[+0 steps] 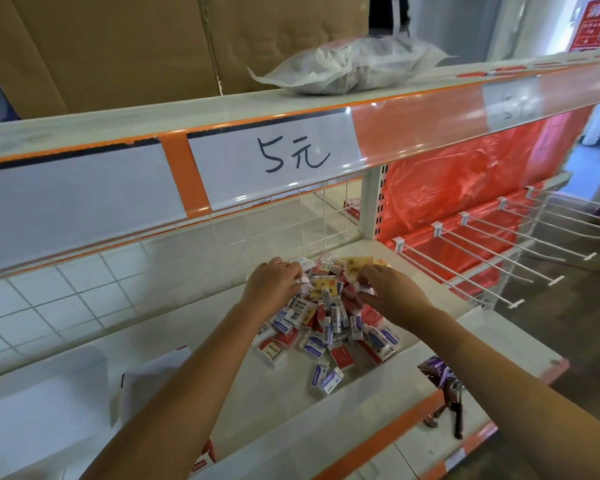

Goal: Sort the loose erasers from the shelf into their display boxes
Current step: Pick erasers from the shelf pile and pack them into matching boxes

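A heap of loose erasers [326,323] in blue, red and yellow wrappers lies on the white shelf [174,327], right of its middle. Both my arms reach into the heap's far side. My left hand [272,284] lies palm down on the heap's left rear, fingers curled into the erasers. My right hand [390,292] lies on the right rear, its fingertips buried among erasers. A yellow eraser pack [326,287] shows between the hands. Two white display boxes [49,407] [146,379] stand at the shelf's left front.
A wire grid [284,226] backs the shelf. An upper shelf with a "5元" label [291,154] overhangs, with a plastic bag [347,67] on top. White peg hooks [492,258] jut out at the right. A purple packet [437,372] hangs below the shelf's right edge.
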